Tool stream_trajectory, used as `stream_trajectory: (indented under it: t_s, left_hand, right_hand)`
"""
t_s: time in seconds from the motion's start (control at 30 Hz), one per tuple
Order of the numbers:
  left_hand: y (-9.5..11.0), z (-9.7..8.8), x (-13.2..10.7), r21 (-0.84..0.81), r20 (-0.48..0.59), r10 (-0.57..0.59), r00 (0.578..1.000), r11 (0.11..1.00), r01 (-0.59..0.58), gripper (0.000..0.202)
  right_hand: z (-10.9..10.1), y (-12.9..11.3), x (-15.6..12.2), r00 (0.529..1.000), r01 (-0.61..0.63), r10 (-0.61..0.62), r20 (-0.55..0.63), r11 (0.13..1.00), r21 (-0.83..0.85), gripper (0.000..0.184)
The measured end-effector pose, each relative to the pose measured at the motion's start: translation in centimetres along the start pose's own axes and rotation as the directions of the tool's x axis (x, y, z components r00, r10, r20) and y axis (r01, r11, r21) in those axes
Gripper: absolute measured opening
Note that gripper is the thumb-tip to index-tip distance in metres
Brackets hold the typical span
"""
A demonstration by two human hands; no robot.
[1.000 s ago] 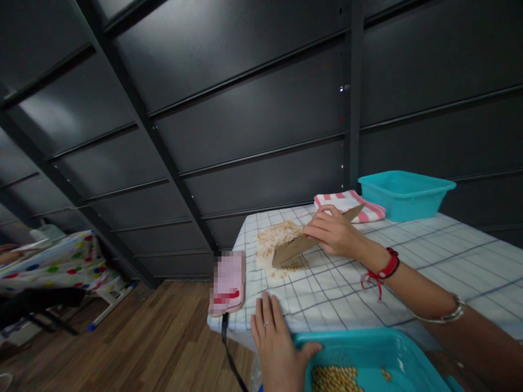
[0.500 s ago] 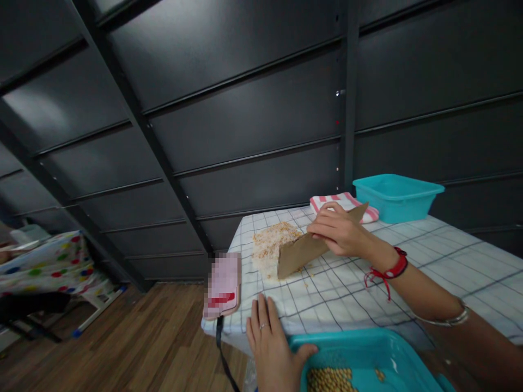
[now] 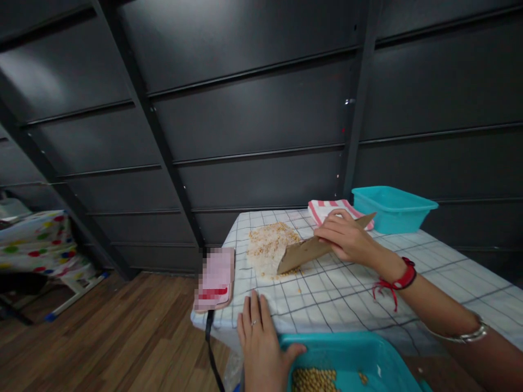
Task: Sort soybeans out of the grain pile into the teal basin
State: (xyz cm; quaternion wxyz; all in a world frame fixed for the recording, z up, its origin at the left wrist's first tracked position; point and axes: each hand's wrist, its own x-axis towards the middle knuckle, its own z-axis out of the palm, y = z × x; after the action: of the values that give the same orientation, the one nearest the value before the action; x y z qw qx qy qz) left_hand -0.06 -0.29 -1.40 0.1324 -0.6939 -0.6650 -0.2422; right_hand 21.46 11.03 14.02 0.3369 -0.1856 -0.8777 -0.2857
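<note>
My right hand (image 3: 347,237) grips the upper edge of a piece of brown cardboard (image 3: 301,255), which stands tilted on the checked tablecloth (image 3: 327,296). Left of the cardboard's end lies a spread pile of white grains mixed with yellowish beans (image 3: 270,246); a few beans lie along its lower edge. My left hand (image 3: 263,348) rests with its fingers stretched over the table's front edge. Its thumb lies over the rim of a near turquoise basin (image 3: 347,342), which holds yellow beans (image 3: 312,379).
A second turquoise basin (image 3: 394,209) stands at the back right, beside a folded pink-and-white striped cloth (image 3: 327,208). A pink, partly pixelated flat case (image 3: 216,277) with a black strap lies at the left edge. Another table with a dotted cloth (image 3: 36,239) stands far left.
The cardboard tilts lower over the cloth, and its left end has shifted slightly against the pile. My left hand stays at the basin rim. The whole view has shifted a little.
</note>
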Motion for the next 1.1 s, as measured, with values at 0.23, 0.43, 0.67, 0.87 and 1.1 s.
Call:
stream_trajectory:
  t_s: [0.23,0.43,0.67,0.87,1.1]
  left_hand:
    - [0.8,-0.8,0.4,0.011,-0.028,-0.058,0.998,0.998,0.059,0.092]
    - [0.7,-1.1,0.4,-0.014,-0.016,-0.07,0.997,0.997,0.07,0.093]
    - [0.6,-1.1,0.5,0.005,-0.058,-0.056,0.997,0.998,0.056,0.095]
    - [0.6,-0.9,0.3,0.01,-0.073,-0.05,0.996,0.999,0.051,0.096]
    - [0.7,-0.6,0.2,0.016,-0.085,-0.045,0.995,0.999,0.046,0.093]
  right_hand:
    - [-0.8,-0.3,-0.5,1.0,0.0,-0.001,0.021,1.0,0.029,0.017]
    - [-1.8,-0.9,-0.6,1.0,-0.019,0.017,0.026,0.998,0.059,0.017]
    - [-2.5,-1.3,-1.0,0.999,-0.005,0.002,0.035,0.997,0.076,0.015]
    - [-3.0,-1.6,-1.1,0.999,0.0,-0.003,0.044,0.998,0.064,0.017]
    - [-3.5,-1.2,-1.6,0.999,-0.024,0.027,0.032,0.997,-0.072,0.018]
